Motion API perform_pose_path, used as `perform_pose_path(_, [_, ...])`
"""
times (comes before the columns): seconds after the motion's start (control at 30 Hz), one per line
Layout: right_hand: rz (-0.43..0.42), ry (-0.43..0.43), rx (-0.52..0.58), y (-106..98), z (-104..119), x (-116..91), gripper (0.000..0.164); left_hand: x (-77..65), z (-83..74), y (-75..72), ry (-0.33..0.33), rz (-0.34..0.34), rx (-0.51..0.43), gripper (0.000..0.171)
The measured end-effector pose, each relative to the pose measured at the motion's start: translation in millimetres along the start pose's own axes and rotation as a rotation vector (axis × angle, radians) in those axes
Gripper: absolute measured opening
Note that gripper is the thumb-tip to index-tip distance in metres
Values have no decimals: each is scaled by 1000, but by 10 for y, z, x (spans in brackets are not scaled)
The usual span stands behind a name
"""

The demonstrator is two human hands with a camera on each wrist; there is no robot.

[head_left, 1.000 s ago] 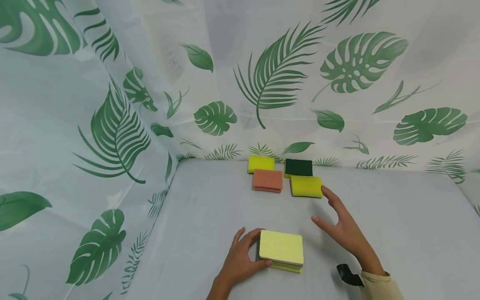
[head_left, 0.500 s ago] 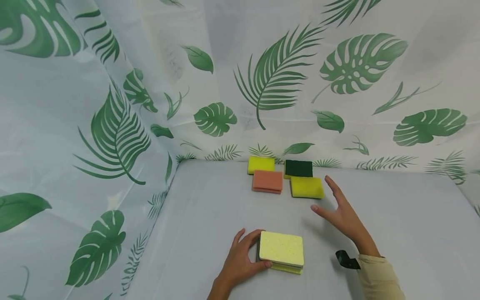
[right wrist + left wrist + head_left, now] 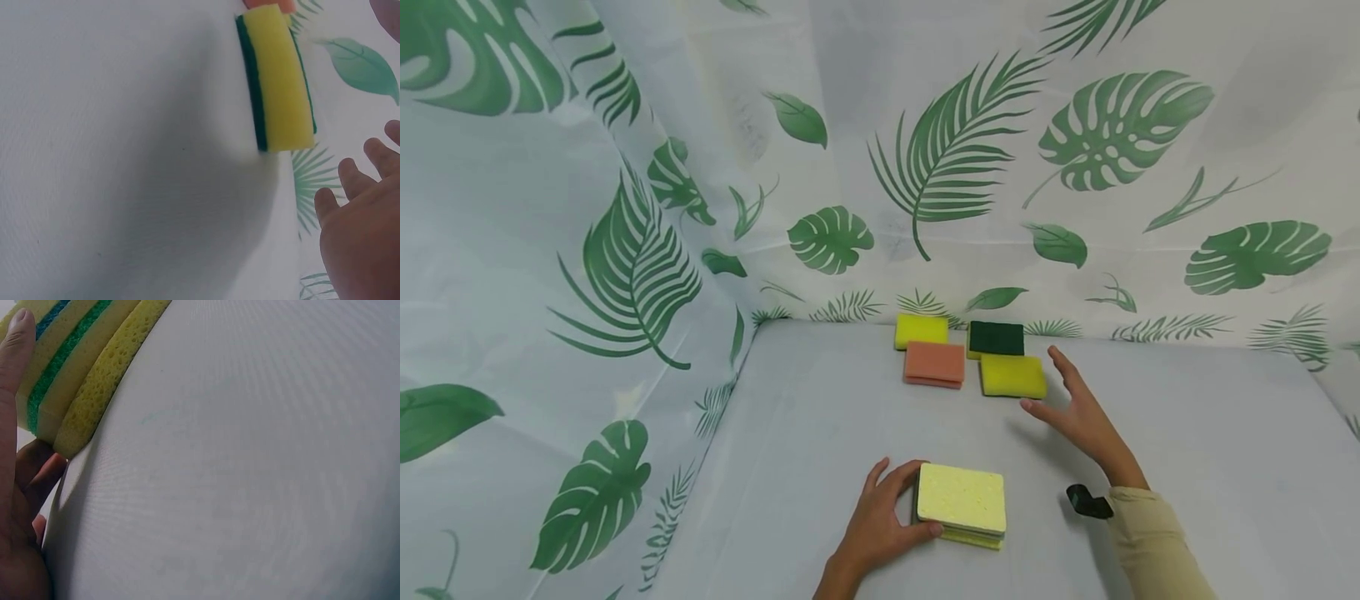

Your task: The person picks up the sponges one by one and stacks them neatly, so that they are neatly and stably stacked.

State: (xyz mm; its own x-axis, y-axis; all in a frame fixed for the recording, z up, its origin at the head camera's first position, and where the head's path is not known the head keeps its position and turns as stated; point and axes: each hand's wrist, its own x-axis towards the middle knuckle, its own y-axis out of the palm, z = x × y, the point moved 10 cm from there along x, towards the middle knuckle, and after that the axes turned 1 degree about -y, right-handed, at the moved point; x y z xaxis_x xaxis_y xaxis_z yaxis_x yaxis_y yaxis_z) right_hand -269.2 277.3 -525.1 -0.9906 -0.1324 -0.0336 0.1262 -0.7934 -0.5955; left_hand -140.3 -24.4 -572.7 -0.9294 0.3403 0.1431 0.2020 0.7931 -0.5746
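Your right hand (image 3: 1086,423), spread and empty, has edged forward, so the front yellow sponge (image 3: 1011,377) on the counter (image 3: 812,417) looks within grasp, while your left hand (image 3: 878,527) keeps gripping the near sponge stack (image 3: 961,500).

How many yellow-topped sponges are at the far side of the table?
2: a back-left yellow sponge behind the orange-pink sponge, and a front-right yellow sponge beside the right hand. Others could be hidden underneath.
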Motion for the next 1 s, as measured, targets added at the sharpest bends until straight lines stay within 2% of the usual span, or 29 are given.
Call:
perform_pose_path(0.23, [16, -6, 23, 71, -110, 72, 110, -16, 9, 11, 3, 5, -17, 86])
perform_pose_path(0.57, [33, 27, 19, 112, -266, 175, 114, -12, -7, 5, 0, 4, -10, 85])
perform_pose_path(1.0, [60, 48, 66, 158, -379, 309, 114, -3, -7, -17, 11, 0, -10, 86])
